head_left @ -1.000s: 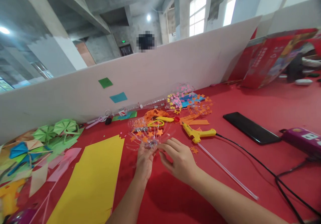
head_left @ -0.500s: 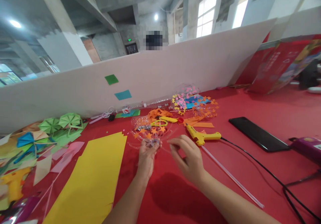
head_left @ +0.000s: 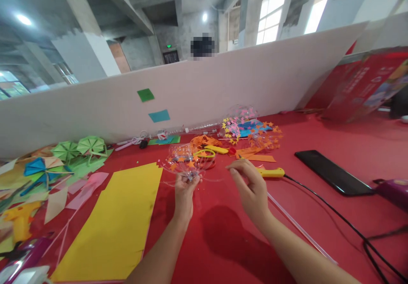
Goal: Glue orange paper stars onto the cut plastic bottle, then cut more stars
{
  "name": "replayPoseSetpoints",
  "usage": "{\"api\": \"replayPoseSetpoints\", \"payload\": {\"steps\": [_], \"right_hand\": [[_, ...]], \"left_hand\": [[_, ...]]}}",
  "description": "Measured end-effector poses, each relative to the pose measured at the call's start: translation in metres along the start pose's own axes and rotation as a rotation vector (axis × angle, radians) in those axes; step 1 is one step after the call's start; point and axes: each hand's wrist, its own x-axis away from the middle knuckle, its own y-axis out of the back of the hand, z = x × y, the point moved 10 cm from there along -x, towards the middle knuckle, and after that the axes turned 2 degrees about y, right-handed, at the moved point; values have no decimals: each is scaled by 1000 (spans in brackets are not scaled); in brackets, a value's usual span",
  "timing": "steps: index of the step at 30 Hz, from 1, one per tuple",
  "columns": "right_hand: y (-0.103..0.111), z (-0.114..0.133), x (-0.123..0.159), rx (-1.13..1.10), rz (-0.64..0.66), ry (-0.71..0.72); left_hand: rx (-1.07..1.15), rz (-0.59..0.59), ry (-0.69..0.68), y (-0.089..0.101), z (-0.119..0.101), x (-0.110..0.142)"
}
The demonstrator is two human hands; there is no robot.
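My left hand [head_left: 185,195] is closed around the base of a clear plastic piece [head_left: 192,175], cut into thin curved strips that fan outward. Several orange paper stars [head_left: 190,164] sit on the strip ends on its far side. To the right, my right hand [head_left: 250,184] hovers above the red table with thumb and forefinger pinched together. Whatever lies between those fingertips is too small to make out; a thin clear strip reaches toward them. Just behind the right hand lies a yellow glue gun [head_left: 270,172], its front part covered by the hand.
Yellow sheets [head_left: 111,216] lie at left, near folded paper pieces [head_left: 91,148]. Finished-looking starred plastic pieces [head_left: 242,125] and yellow-handled scissors [head_left: 204,153] are behind my hands. On the right are a black phone [head_left: 333,172], a glue stick [head_left: 301,226] and a cable [head_left: 328,209]. A white partition [head_left: 270,80] stands behind.
My right hand has moved slightly right and away from the plastic piece, now covering the glue gun's front. The left hand keeps its hold. The whole view has shifted slightly.
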Motion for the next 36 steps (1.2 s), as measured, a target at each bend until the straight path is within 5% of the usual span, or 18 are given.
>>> {"api": "replayPoseSetpoints", "payload": {"steps": [6, 14, 22, 36], "right_hand": [[-14, -39, 2, -133, 46, -212], [-32, -34, 14, -213, 137, -233], [-2, -34, 7, -182, -101, -216], [18, -35, 2, -173, -226, -205]], "left_hand": [[25, -3, 11, 1, -3, 1], [100, 58, 93, -7, 1, 1], [167, 65, 136, -4, 8, 1], [224, 174, 256, -18, 8, 8]]}}
